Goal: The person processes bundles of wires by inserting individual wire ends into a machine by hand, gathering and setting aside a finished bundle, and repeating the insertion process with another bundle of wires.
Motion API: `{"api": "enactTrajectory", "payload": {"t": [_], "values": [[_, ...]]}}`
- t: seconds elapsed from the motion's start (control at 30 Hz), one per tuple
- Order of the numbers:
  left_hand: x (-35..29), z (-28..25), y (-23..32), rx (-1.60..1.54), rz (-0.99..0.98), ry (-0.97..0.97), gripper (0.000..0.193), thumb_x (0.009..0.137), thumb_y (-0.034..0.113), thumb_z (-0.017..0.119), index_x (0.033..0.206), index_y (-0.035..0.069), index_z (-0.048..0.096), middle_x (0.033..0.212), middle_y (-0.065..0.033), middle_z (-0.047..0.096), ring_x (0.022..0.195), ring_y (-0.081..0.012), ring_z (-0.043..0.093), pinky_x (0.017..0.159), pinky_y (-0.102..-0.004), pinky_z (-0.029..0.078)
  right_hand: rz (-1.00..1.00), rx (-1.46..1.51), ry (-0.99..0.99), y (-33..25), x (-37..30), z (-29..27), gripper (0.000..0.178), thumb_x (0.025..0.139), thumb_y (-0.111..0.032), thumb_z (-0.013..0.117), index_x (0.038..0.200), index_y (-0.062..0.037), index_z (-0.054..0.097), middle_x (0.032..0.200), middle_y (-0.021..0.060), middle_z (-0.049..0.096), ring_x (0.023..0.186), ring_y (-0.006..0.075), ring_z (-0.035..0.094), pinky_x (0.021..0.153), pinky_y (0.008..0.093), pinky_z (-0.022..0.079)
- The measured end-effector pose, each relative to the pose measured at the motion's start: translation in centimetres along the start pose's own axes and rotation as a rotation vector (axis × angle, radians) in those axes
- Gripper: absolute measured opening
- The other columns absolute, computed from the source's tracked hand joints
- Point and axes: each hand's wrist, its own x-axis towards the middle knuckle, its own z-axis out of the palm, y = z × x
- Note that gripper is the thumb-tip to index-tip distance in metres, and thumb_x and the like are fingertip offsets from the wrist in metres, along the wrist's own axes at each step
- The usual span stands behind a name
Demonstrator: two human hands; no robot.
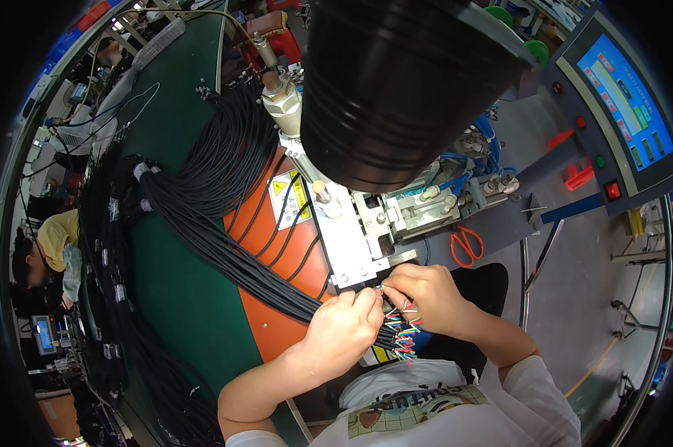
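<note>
My left hand (344, 328) is closed, thumb and fingertips pinched at a black cable beside the front end of the metal press machine (355, 249). Fingertip to fingertip with it, my right hand (426, 296) pinches a small cable end (380, 288); its fine detail is hidden by the fingers. Just under both hands hang several stripped cable ends with red, yellow, blue, green and white wires (403, 335). These belong to a thick bundle of black cables (240, 264) running up and left across the orange board (251, 309).
A large black cylinder (403, 89) overhangs the machine. Red-handled scissors (467, 247) lie right of it. A control panel with a lit screen (623, 100) stands at the right. More black cables (120, 261) lie along the green table (180, 313). A person in yellow (57, 242) sits far left.
</note>
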Motion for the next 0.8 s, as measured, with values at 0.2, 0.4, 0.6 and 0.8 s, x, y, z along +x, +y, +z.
{"api": "enactTrajectory", "payload": {"t": [0.2, 0.4, 0.6, 0.8], "values": [[0.1, 0.0, 0.1, -0.015, -0.045, 0.103, 0.03, 0.072, 0.009, 0.061, 0.1, -0.003, 0.063, 0.082, -0.0077, 0.052, 0.073, -0.0203, 0.057, 0.063, -0.0314, 0.049, -0.023, 0.067, 0.199, -0.2, -0.1, 0.8, 0.01, 0.081, -0.004, 0.068, 0.089, 0.0005, 0.063, 0.078, 0.0119, 0.064, 0.059, 0.0237, 0.064, 0.051, 0.0324, 0.05], [-1.9, 0.4, -0.4, -0.211, -0.191, 0.222, 0.037, 0.065, 0.001, 0.062, 0.101, -0.002, 0.065, 0.093, -0.0107, 0.057, 0.079, -0.0263, 0.058, 0.071, -0.0369, 0.049, 0.208, 0.318, 0.129, 0.1, 0.0, 1.1, 0.009, 0.079, -0.004, 0.07, 0.082, 0.0016, 0.062, 0.066, 0.0072, 0.062, 0.048, 0.0104, 0.054, 0.045, 0.0246, 0.041], [-3.6, 0.7, -0.8, -0.162, -0.281, 0.263, 0.043, 0.059, -0.006, 0.062, 0.102, -0.004, 0.064, 0.09, -0.012, 0.056, 0.082, -0.028, 0.055, 0.071, -0.0376, 0.045, 0.263, 0.246, 0.182, -0.5, -0.7, 0.8, 0.014, 0.078, 0.0, 0.068, 0.091, 0.0001, 0.066, 0.074, 0.0032, 0.062, 0.052, 0.0038, 0.05, 0.047, 0.021, 0.039], [-3.2, 1.0, -1.3, -0.329, -0.109, 0.306, 0.046, 0.062, 0.003, 0.069, 0.107, -0.002, 0.062, 0.09, -0.0128, 0.063, 0.078, -0.0285, 0.062, 0.07, -0.0372, 0.048, 0.003, 0.613, 0.04, -0.9, -2.0, -0.2, 0.034, 0.079, 0.003, 0.065, 0.113, -0.0034, 0.064, 0.096, 0.0034, 0.062, 0.065, 0.0035, 0.056, 0.055, 0.0185, 0.04]]}}
